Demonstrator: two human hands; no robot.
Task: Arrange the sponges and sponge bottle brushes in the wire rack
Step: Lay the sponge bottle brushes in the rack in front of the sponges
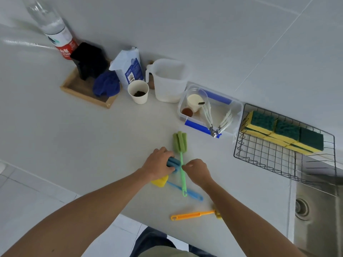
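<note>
Left hand (157,163) grips the blue sponge head (173,164) on the tabletop (74,136); right hand (197,170) pinches the green brush (182,169) at mid-handle. Far right, well apart, the wire rack (278,156) holds three sponges (284,132) along its far side. The green brush's long axis runs near to far, foam end far, crossing the blue brush, so the right hand, nearer the rack, seems best placed to carry it.

Counter (74,127): wire rack (284,151) at far right, over the sink (319,210) edge; sponges (282,132) in a row along its back side. Clip-lid box (210,112) just left of rack; jug (169,80), paper cup (138,91), carton (129,69) and tray (87,89) further left along the wall. Bottle brushes in front, mid-counter: one brush (181,160) lies across another's handle (185,191); a third brush (193,215) nearest the front edge.
</note>
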